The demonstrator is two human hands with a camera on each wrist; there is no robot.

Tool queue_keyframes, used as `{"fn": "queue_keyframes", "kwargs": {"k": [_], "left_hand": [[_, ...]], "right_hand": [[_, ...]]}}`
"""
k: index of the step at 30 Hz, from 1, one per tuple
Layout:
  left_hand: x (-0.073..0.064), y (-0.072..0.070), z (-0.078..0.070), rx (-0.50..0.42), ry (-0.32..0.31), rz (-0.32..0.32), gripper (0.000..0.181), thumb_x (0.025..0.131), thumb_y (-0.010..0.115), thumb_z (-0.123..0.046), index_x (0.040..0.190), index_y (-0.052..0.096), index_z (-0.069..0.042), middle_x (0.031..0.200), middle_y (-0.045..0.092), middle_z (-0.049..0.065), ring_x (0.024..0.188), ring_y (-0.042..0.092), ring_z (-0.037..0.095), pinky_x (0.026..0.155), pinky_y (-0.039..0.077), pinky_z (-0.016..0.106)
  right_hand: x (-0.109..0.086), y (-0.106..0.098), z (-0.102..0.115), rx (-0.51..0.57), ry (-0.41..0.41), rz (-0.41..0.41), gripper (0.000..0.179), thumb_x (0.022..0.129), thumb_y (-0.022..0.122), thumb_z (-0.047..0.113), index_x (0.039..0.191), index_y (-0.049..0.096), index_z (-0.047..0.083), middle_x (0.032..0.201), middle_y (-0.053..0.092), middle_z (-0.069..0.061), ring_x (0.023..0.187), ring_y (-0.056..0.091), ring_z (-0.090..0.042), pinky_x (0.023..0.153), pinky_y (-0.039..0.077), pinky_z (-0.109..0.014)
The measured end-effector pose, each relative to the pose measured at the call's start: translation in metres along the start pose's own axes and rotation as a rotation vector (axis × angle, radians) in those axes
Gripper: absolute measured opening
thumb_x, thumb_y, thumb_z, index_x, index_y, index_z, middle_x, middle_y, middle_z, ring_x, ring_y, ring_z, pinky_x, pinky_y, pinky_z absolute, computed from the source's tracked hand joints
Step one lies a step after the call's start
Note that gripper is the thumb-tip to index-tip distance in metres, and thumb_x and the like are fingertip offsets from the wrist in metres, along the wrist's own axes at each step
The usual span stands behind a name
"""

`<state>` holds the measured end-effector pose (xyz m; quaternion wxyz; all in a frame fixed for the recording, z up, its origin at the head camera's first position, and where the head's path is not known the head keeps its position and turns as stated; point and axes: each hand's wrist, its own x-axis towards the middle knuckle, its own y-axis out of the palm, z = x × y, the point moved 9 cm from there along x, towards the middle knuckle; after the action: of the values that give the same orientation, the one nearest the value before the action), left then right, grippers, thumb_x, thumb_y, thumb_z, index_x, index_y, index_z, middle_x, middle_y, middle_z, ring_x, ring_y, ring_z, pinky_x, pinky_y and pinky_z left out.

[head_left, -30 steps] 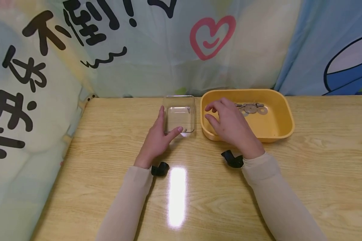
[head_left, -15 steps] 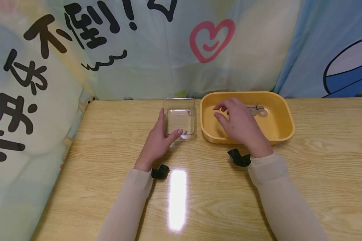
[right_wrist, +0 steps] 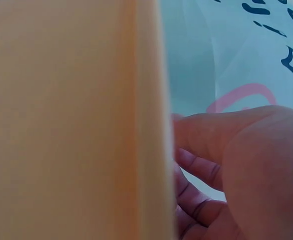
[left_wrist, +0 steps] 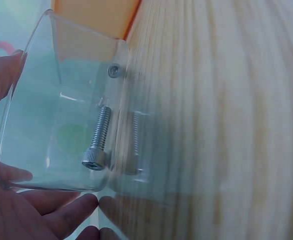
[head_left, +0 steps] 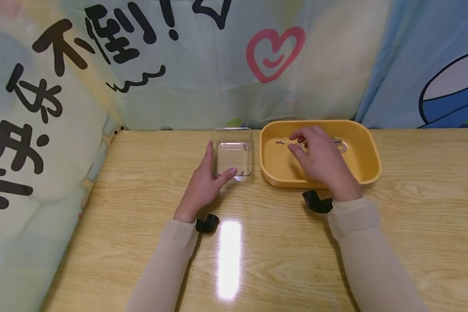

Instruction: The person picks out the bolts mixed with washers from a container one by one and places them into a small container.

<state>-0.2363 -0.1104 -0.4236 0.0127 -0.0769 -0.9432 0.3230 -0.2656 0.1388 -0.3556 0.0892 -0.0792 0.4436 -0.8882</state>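
A clear plastic box (head_left: 230, 158) stands on the table, with two small metal socket-head bolts inside; one bolt (left_wrist: 99, 135) shows its thread and knurled head in the left wrist view. My left hand (head_left: 203, 186) holds this box, fingers along its left side and thumb over the front rim. Over the yellow tray (head_left: 360, 167) is my right hand (head_left: 320, 158), its fingers bent loosely and its thumb apart from the index finger, with nothing visible between them. A short bolt (head_left: 280, 142) lies left of those fingertips. The hand partly hides a washer (head_left: 341, 148) and other metal parts.
Both containers stand side by side near the back edge of the wooden table (head_left: 273, 260), with a narrow gap between them. A printed cloth (head_left: 203, 91) hangs right behind. Black wrist cameras (head_left: 317, 202) stick out inward from both wrists. Light reflects off the tabletop.
My right hand has moved rightward inside the tray, toward the metal parts. A bolt now shows at the tray's left, where the hand was before. The left hand stays on the box.
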Motion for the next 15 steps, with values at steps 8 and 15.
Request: {"fn": "queue_keyframes", "kwargs": {"k": [8,15], "left_hand": [[-0.003,0.004,0.002,-0.009,-0.008,0.008,0.102,0.095,0.061,-0.058,0.163,0.0,-0.014,0.167,0.013,0.008,0.151,0.019,0.027,0.121,0.02,0.043],[0.001,0.001,-0.001,0.005,0.003,0.003,0.102,0.095,0.06,-0.059,0.163,-0.001,-0.014,0.166,0.014,0.009,0.15,0.02,0.027,0.12,0.02,0.043]], "right_hand": [[-0.003,0.002,-0.014,-0.009,0.038,0.01,0.029,0.103,0.058,0.019,0.122,0.06,-0.003,0.115,0.052,-0.022,0.109,0.05,-0.039,0.094,0.04,-0.055],[0.001,-0.005,-0.022,-0.048,0.043,-0.013,0.033,0.102,0.06,0.022,0.122,0.061,-0.004,0.116,0.054,-0.023,0.107,0.052,-0.038,0.09,0.04,-0.056]]}}
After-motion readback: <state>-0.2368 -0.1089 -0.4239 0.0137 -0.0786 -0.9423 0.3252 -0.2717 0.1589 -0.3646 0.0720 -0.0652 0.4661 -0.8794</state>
